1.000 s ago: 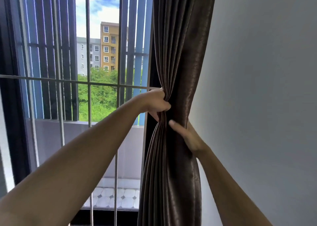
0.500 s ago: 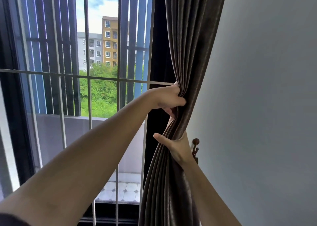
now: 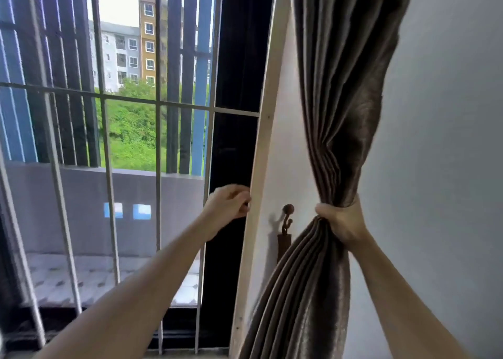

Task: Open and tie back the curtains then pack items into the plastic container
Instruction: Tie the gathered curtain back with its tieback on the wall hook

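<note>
The metal window grille (image 3: 103, 100) fills the left side. The left hand (image 3: 227, 204) hovers with fingers curled, seemingly holding nothing, just beside the pale window frame (image 3: 261, 168). A wall hook (image 3: 288, 214) carries a dark strap (image 3: 283, 243). The right hand (image 3: 340, 219) grips the gathered brown curtain (image 3: 345, 86), right of the hook, before the grey wall (image 3: 449, 168)

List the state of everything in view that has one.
Brown pleated fabric curtain: drawn aside, bunched, not yet tied.
Right grip: clenched round the curtain bunch.
Left grip: fingers curled, holding nothing, beside the pale window frame.
Dark strap: hanging slack under the dark knobbed wall hook, unused.
</note>
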